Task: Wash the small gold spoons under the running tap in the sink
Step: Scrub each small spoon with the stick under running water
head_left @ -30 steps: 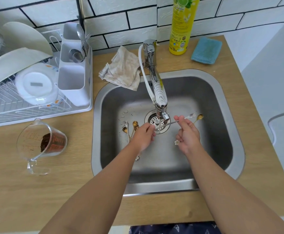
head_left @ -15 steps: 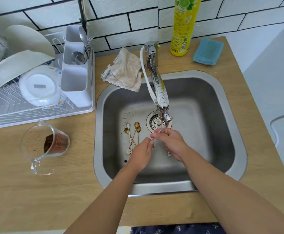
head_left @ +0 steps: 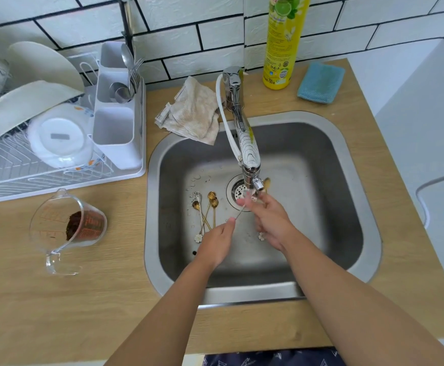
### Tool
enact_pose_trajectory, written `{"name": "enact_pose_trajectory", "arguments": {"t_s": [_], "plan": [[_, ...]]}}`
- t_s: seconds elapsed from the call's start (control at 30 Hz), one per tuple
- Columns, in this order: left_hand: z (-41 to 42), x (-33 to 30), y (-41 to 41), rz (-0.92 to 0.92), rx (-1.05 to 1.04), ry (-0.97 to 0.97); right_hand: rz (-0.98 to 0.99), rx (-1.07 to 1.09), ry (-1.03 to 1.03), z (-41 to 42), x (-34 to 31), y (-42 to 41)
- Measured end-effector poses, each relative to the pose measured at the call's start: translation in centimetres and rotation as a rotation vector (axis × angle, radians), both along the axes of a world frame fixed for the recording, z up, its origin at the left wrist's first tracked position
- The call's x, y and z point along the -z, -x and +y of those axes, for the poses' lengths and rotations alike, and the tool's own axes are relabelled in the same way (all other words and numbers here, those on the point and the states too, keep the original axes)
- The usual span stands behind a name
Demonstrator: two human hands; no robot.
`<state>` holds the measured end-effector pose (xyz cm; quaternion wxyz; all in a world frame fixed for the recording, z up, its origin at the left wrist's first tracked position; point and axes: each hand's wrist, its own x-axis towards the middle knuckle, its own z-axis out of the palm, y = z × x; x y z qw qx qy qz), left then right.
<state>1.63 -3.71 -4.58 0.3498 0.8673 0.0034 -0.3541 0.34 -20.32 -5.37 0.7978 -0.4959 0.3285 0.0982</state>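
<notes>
Under the tap spout (head_left: 250,154), my left hand (head_left: 217,241) pinches the handle end of a thin small spoon (head_left: 239,213). Its far end reaches the blurred fingertips of my right hand (head_left: 271,220) in the water stream. My right hand also grips a gold spoon; its bowl (head_left: 267,182) sticks out beside the tap nozzle and its flower end (head_left: 261,236) shows below the palm. Several more gold spoons (head_left: 210,207) lie on the floor of the steel sink (head_left: 347,143), left of the drain (head_left: 238,192).
A crumpled cloth (head_left: 192,114) hangs over the sink's back-left rim. A yellow soap bottle (head_left: 281,43) and a blue sponge (head_left: 321,83) stand behind the sink. The dish rack (head_left: 57,143) with plates and a cutlery holder is at left, and a measuring jug (head_left: 68,228) sits before it.
My right hand brought its spoons from right of the tap in under the stream. My left hand now holds one spoon by its handle end and has drawn slightly back.
</notes>
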Motion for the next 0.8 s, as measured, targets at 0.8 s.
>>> {"name": "enact_pose_trajectory", "arguments": {"t_s": [0.8], "plan": [[0.9,-1.3,-0.5,0.557,-0.145,0.137,-0.064,-0.026,0.141,-0.7,0.3,0.0]]}}
